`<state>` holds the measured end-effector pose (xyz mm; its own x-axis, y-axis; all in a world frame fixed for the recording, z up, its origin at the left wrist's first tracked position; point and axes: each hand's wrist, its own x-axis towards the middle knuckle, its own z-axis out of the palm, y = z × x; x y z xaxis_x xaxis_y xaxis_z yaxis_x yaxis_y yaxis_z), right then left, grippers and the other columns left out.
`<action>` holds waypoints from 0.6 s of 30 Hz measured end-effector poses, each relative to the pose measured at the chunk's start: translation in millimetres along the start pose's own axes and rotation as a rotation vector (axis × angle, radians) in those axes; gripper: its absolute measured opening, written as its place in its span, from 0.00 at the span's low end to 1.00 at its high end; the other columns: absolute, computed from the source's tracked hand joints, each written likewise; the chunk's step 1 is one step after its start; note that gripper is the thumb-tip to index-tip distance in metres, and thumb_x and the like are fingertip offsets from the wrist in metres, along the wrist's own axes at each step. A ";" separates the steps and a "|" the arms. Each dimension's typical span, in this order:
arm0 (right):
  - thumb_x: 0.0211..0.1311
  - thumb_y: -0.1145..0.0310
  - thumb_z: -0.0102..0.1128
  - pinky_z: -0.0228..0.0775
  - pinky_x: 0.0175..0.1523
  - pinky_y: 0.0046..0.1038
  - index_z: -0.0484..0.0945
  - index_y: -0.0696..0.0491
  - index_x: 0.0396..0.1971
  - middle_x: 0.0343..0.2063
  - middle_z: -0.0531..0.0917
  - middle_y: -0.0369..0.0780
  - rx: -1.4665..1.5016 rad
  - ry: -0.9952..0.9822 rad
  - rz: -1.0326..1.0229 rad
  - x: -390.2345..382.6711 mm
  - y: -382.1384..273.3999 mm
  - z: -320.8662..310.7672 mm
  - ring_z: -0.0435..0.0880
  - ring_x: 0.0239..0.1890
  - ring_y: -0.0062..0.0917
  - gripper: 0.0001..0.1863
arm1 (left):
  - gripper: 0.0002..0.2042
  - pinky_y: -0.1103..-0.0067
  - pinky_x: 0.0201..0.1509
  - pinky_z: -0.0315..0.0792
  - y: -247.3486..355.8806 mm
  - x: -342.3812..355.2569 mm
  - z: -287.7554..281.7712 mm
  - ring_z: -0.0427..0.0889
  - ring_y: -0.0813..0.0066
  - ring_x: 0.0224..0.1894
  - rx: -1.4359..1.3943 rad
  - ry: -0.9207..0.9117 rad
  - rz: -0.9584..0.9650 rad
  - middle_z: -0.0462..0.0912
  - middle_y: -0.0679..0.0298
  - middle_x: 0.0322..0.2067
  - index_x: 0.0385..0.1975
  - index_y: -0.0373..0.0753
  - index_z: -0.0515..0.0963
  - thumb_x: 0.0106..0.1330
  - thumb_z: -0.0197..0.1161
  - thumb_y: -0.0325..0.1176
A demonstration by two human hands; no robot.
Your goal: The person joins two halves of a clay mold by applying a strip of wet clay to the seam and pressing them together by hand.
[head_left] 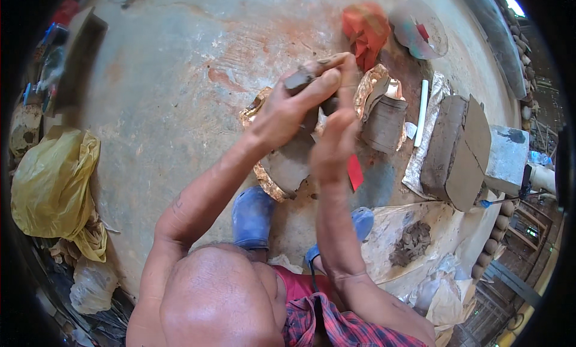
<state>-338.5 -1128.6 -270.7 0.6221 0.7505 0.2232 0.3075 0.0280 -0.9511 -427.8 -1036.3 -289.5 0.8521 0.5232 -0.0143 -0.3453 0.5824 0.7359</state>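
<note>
The clay lump (pixel 297 80) is up in the left hand (pixel 282 112) — fingers and thumb pinched around it, long axis looking like it slants up and to the right, though fingers cover a lot of it. Right hand (pixel 335 140) is just beside, on the lump's lower right, and pretty blurred — can't tell if it's gripping anything. So the left's clearly nearer. Under the hands there's a curved grey piece (pixel 289 170) on the floor (pixel 168 77), ridged piece (pixel 384 124) off right, big clay block (pixel 468 152) further out.
</note>
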 end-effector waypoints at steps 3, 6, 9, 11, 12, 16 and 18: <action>0.65 0.17 0.26 0.44 0.82 0.42 0.44 0.66 0.80 0.77 0.59 0.56 -0.099 -0.066 -0.063 -18.2 6.7 18.7 0.63 0.78 0.46 0.66 | 0.31 0.73 0.62 0.75 3.6 -2.4 12.7 0.81 0.71 0.54 0.426 0.146 0.056 0.85 0.60 0.51 0.76 0.39 0.66 0.79 0.58 0.49; 0.58 0.13 0.35 0.27 0.81 0.61 0.42 0.70 0.78 0.80 0.48 0.62 -0.176 -0.175 -0.006 -18.1 -0.3 6.5 0.44 0.82 0.59 0.73 | 0.30 0.71 0.68 0.72 -11.1 -1.8 -2.9 0.80 0.67 0.59 -0.194 0.189 -0.113 0.81 0.58 0.59 0.76 0.43 0.68 0.80 0.55 0.53; 0.48 0.09 0.43 0.24 0.80 0.63 0.51 0.58 0.81 0.80 0.57 0.50 -0.630 -0.069 -0.383 -10.0 34.5 -25.9 0.48 0.84 0.47 0.74 | 0.31 0.70 0.77 0.64 -16.3 -7.0 4.1 0.68 0.67 0.74 -0.142 0.191 -0.249 0.67 0.58 0.74 0.79 0.44 0.62 0.83 0.48 0.54; 0.51 0.12 0.48 0.27 0.80 0.62 0.60 0.58 0.78 0.79 0.61 0.50 -0.658 -0.098 -0.405 -15.7 25.8 -25.3 0.48 0.83 0.47 0.69 | 0.33 0.70 0.78 0.62 -35.9 -23.1 17.5 0.64 0.68 0.77 0.053 0.227 -0.194 0.63 0.58 0.77 0.80 0.44 0.58 0.84 0.46 0.56; 0.52 0.14 0.51 0.33 0.81 0.61 0.63 0.58 0.77 0.77 0.64 0.50 -0.655 -0.134 -0.422 -17.8 26.9 -25.1 0.52 0.82 0.48 0.67 | 0.35 0.70 0.79 0.61 -36.1 -31.7 27.4 0.63 0.68 0.77 -0.003 0.192 -0.170 0.61 0.58 0.77 0.81 0.43 0.53 0.83 0.44 0.58; 0.61 0.33 0.68 0.75 0.65 0.47 0.78 0.61 0.61 0.56 0.83 0.54 -0.240 0.180 -0.351 -57.7 20.0 1.9 0.84 0.59 0.51 0.45 | 0.47 0.66 0.80 0.61 -48.6 -31.1 1.5 0.64 0.57 0.77 -0.474 0.077 -0.369 0.59 0.49 0.78 0.83 0.41 0.41 0.77 0.43 0.70; 0.64 0.47 0.75 0.80 0.56 0.39 0.81 0.59 0.52 0.50 0.85 0.50 -0.266 0.329 -0.236 -66.0 23.1 1.8 0.86 0.54 0.44 0.31 | 0.47 0.64 0.79 0.61 -53.8 -23.9 13.9 0.64 0.55 0.76 -0.439 0.102 -0.384 0.59 0.48 0.77 0.83 0.42 0.39 0.77 0.43 0.70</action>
<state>-373.8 -1176.2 -307.8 0.6946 0.4942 0.5227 0.6146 -0.0301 -0.7883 -424.2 -1088.8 -319.3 0.9138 0.2684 -0.3049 -0.1687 0.9336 0.3162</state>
